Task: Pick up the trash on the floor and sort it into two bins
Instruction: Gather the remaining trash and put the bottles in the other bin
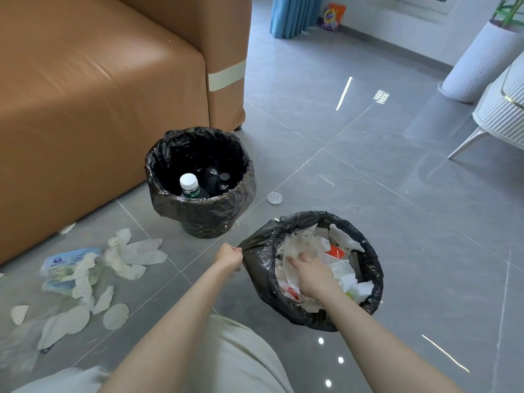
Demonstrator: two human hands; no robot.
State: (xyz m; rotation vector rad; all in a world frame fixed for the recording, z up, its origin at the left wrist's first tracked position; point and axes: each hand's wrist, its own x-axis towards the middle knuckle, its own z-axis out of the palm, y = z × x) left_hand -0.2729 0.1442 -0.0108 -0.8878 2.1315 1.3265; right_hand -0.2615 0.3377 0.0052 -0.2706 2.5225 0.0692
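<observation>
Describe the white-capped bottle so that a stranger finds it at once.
At the corner of the brown sofa stands a black-lined bin. Inside, on its left, is the white-capped bottle. Its bright cap and green label set it apart from the dark bottles beside it.

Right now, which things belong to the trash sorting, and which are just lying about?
Job: near bin, its liner gripped by the left hand, right hand pressing paper inside; far bin with a bottle; tissues, wipes pack and round seal on the floor.
Lying about: sofa, curtain, detergent bag, planter, chair.
</observation>
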